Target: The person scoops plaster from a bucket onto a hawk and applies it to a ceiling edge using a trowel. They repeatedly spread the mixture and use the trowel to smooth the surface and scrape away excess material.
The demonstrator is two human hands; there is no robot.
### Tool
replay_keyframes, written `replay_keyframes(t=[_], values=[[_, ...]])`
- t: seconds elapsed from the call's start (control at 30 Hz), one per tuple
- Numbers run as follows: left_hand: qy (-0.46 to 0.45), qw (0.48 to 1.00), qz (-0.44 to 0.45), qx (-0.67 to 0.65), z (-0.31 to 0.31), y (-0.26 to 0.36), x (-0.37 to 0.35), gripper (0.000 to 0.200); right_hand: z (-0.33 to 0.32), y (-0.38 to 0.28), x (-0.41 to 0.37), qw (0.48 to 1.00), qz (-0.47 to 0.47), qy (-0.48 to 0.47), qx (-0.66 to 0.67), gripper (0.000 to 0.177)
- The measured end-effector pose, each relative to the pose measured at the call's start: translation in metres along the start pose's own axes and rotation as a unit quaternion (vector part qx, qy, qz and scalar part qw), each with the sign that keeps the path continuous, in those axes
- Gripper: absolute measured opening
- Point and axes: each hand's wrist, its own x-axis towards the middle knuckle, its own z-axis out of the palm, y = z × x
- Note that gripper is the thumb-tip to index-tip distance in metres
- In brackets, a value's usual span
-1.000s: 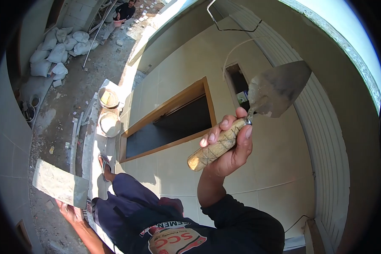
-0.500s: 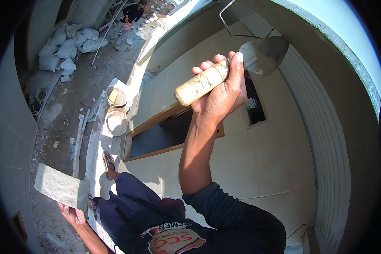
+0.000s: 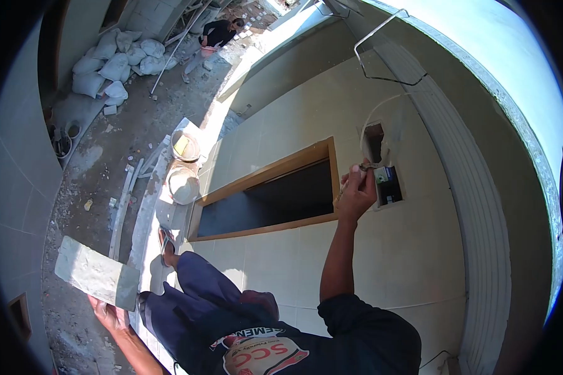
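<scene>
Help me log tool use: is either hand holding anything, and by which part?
The right hand holds a trowel by its handle. The left hand holds a flat board at its near edge; its underside is hidden.

One board (image 3: 97, 272): pale grey, rectangular, rough-faced, partly sunlit; lay slantwise over the left hand (image 3: 111, 314). One trowel (image 3: 375, 165): blurred, largely hidden in the right hand (image 3: 356, 192), near the wall opening (image 3: 373, 142).

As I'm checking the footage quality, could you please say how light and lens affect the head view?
Head view: fisheye curvature bows the ribbed trim; upper-right sky looks washed out; the wood-framed opening is dark inside; the trowel by the right hand is indistinct.
</scene>
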Motion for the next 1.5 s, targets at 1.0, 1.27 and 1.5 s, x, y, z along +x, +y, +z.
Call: replay_keyframes(t=[1.0,1.27,1.5], values=[[-0.204,0.971,-0.123,-0.009,0.186,-0.065,0.029,0.068,-0.033,-0.093,0.003,0.9,-0.278,-0.268,-0.2,0.022],[-0.328,0.929,-0.159,-0.066,0.247,-0.079,0.044,0.058,-0.005,-0.066,-0.101,0.843,-0.338,-0.416,-0.047,0.017],[-0.301,0.94,-0.162,-0.016,0.269,-0.071,0.044,0.062,0.011,-0.056,-0.111,0.814,-0.37,-0.448,0.012,0.016]])
